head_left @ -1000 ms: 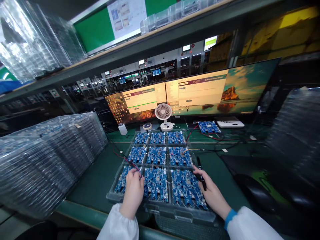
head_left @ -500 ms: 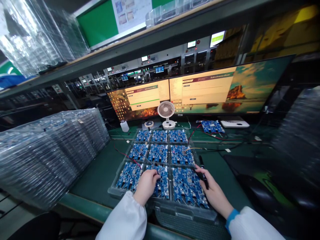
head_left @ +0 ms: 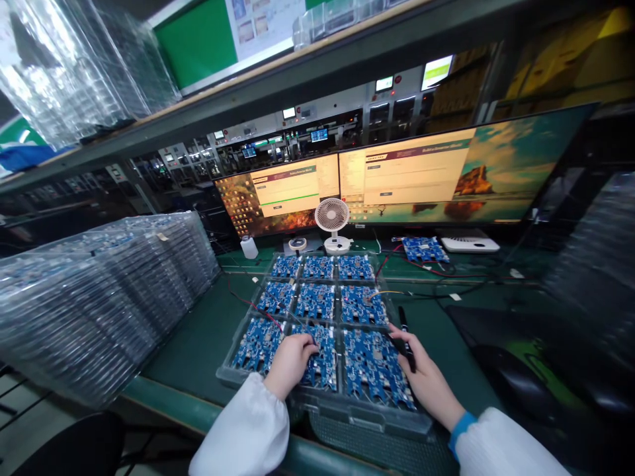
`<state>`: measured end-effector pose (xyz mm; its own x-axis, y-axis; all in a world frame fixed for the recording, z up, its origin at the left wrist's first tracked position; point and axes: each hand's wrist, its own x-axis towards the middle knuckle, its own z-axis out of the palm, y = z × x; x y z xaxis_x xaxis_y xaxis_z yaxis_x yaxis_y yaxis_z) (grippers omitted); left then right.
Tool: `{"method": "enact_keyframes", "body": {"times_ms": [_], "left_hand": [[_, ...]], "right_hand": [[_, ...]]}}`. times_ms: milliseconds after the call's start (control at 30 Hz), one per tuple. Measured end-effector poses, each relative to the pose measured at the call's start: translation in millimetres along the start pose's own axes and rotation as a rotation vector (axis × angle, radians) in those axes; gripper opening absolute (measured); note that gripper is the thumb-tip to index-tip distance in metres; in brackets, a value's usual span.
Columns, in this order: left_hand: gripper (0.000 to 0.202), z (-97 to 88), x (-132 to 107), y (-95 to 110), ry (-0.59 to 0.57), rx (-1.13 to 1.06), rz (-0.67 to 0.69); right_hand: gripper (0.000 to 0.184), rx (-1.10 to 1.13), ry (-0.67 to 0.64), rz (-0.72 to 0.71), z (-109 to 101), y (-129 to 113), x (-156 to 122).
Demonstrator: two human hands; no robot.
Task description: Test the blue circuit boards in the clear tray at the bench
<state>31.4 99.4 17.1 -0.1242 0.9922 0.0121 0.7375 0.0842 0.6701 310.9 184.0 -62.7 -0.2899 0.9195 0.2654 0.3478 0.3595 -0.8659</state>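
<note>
The circuit boards (head_left: 316,301) are blue, speckled with white; their tray (head_left: 372,418) is translucent grey. The surface (head_left: 186,344) is dark green. The sleeves (head_left: 248,423) are white, the wristband (head_left: 460,433) bright blue, the pen (head_left: 403,322) black, the fan (head_left: 332,215) white. Pale yellow windows (head_left: 411,185) carry maroon banners (head_left: 421,152).

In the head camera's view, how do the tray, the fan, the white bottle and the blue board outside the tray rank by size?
Largest to smallest, as they look:
1. Tray
2. Fan and blue board: too alike to rank; one is taller, the other wider
3. White bottle
</note>
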Motion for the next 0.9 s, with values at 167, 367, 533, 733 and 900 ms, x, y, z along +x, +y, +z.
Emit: {"method": "enact_keyframes", "body": {"times_ms": [167, 367, 533, 733, 900], "left_hand": [[0.020, 0.0, 0.6, -2.7, -0.007, -0.028, -0.007], [0.019, -3.6, 2.4, -3.0, -0.042, -0.055, -0.002], [0.019, -3.1, 2.3, -8.3, -0.055, -0.072, 0.013], [0.016, -6.1, 1.6, -6.6, -0.073, -0.075, 0.019], [0.014, -5.3, -0.8, -6.3, -0.055, -0.008, 0.042]], "right_hand": [[0.031, -0.007, -0.014, 0.006, -1.3, -2.9, -0.5], [0.030, -0.005, -0.010, -0.002, -1.5, -2.5, -0.3], [0.031, 0.002, -0.005, -0.004, -0.7, -0.6, -0.1], [0.030, 0.009, -0.011, -0.004, -1.4, -1.4, -1.3], [0.030, 0.016, -0.013, -0.003, -1.9, -1.8, -1.6]]}}
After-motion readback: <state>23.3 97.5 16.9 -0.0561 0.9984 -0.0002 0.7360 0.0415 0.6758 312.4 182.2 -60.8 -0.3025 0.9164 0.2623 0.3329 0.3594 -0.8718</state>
